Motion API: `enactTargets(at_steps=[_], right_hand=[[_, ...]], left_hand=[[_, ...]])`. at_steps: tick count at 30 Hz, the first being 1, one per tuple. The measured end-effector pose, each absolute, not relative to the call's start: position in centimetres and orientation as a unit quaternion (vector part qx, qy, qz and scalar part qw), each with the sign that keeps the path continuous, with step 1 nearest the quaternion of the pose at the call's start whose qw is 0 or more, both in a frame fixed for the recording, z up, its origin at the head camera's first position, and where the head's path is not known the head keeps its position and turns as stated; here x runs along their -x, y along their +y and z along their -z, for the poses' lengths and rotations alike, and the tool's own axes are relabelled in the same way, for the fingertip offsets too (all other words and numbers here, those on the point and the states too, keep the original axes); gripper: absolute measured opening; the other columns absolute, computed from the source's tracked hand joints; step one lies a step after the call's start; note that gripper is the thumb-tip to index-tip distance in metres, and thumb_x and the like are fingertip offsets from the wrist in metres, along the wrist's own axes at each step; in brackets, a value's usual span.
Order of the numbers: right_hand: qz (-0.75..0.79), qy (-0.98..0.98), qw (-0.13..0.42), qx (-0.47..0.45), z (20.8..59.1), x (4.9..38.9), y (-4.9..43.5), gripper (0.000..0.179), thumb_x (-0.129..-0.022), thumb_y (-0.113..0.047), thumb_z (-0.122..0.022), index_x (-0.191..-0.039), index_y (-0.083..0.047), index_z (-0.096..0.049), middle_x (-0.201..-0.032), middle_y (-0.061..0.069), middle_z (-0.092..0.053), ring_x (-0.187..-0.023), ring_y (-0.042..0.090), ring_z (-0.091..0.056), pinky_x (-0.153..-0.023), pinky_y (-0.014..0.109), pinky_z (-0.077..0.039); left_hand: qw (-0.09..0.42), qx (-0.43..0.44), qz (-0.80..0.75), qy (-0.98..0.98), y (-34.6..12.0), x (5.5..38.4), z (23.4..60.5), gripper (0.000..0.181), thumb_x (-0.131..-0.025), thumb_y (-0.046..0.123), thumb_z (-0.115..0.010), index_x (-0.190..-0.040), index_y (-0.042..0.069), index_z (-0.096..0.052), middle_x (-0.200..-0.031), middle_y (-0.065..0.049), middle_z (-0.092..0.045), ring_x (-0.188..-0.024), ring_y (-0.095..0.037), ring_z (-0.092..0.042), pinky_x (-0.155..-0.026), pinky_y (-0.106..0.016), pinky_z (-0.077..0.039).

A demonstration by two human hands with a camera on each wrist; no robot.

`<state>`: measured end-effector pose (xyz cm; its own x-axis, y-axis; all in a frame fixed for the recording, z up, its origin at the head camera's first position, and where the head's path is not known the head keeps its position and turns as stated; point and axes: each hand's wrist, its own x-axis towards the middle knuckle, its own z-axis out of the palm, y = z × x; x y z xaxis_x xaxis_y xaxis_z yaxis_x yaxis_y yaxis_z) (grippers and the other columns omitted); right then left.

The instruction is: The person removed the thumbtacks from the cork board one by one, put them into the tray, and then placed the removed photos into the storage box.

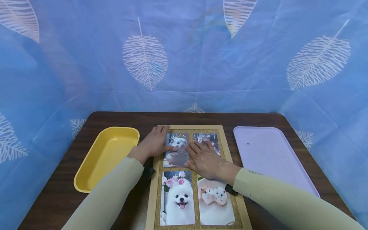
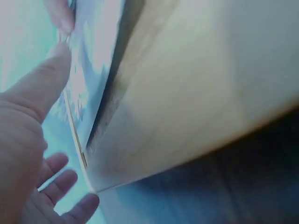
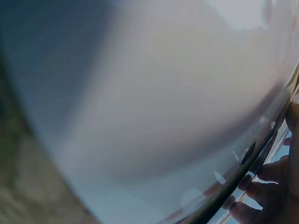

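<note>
A wood-framed cork board (image 1: 154,185) lies on the table with photos set in two columns. My left hand (image 1: 153,142) rests on its upper left edge, fingers extended. The left thumb reaches over the top-left photo (image 1: 172,161), which shows a crowned white animal. Fingers spread, my right hand (image 1: 207,161) lies over the middle, partly covering that photo and the top-right photo (image 1: 205,137). Below are a white dog photo (image 1: 180,204) and a photo of two hamsters (image 1: 214,209). The left wrist view shows the left hand (image 2: 32,112) beside the frame's corner.
On the left stands a yellow tray (image 1: 86,172) with raised walls. A flat lilac tray (image 1: 267,150) lies to the right of the board. Both sit on a dark wooden table (image 1: 149,118), with a blue leaf-patterned cloth (image 1: 201,64) behind.
</note>
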<state>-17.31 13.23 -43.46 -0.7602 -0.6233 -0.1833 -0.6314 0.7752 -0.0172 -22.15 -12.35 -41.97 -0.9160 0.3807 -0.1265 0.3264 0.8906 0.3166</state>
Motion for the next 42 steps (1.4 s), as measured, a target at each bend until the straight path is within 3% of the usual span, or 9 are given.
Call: enactTargets(at_steps=[5,18,27,34,42], right_hand=[[-0.023,0.938,0.088,0.336,43.6,17.1,13.3,0.076,-0.111,-0.062,-0.032,-0.169,-0.014,-0.027,-0.175,0.01,-0.026,-0.162,0.035,-0.023,-0.125,0.072,-0.019],[-0.033,0.937,0.085,0.336,43.6,17.1,13.5,0.076,-0.11,-0.064,-0.03,-0.169,-0.014,-0.027,-0.175,0.01,-0.025,-0.162,0.034,-0.023,-0.125,0.072,-0.018],[-0.032,0.938,0.086,0.334,43.7,17.2,13.5,0.077,-0.11,-0.064,-0.03,-0.169,-0.015,-0.027,-0.175,0.009,-0.025,-0.162,0.033,-0.022,-0.125,0.072,-0.018],[-0.032,0.939,0.093,0.33,43.6,17.2,13.4,0.077,-0.11,-0.065,-0.029,-0.169,-0.015,-0.025,-0.176,0.008,-0.023,-0.163,0.032,-0.02,-0.126,0.071,-0.016],[-0.034,0.939,0.096,0.328,43.7,17.2,13.5,0.077,-0.11,-0.065,-0.028,-0.169,-0.016,-0.024,-0.176,0.007,-0.023,-0.163,0.032,-0.02,-0.126,0.071,-0.016]], left_hand=[[0.103,-0.153,-0.189,0.964,-12.5,23.1,42.3,0.104,-0.087,0.055,-0.082,-0.167,0.014,-0.029,-0.169,-0.016,-0.035,-0.155,-0.04,-0.031,-0.126,-0.063,-0.028],[0.099,-0.154,-0.228,0.956,-11.9,23.8,42.6,0.098,-0.089,0.048,-0.084,-0.165,0.019,-0.031,-0.167,-0.015,-0.036,-0.155,-0.037,-0.037,-0.126,-0.069,-0.019],[0.105,-0.148,-0.233,0.955,-11.6,23.9,42.8,0.09,-0.091,0.042,-0.083,-0.164,0.021,-0.036,-0.169,-0.014,-0.034,-0.158,-0.039,-0.028,-0.127,-0.07,-0.014],[0.112,-0.141,-0.249,0.952,-11.5,24.2,42.9,0.08,-0.096,0.035,-0.08,-0.163,0.022,-0.038,-0.168,-0.015,-0.034,-0.158,-0.039,-0.027,-0.127,-0.071,-0.014],[0.131,-0.121,-0.249,0.952,-11.3,24.3,42.9,0.079,-0.095,0.037,-0.081,-0.161,0.025,-0.041,-0.167,-0.013,-0.038,-0.158,-0.04,-0.026,-0.127,-0.068,-0.019]])
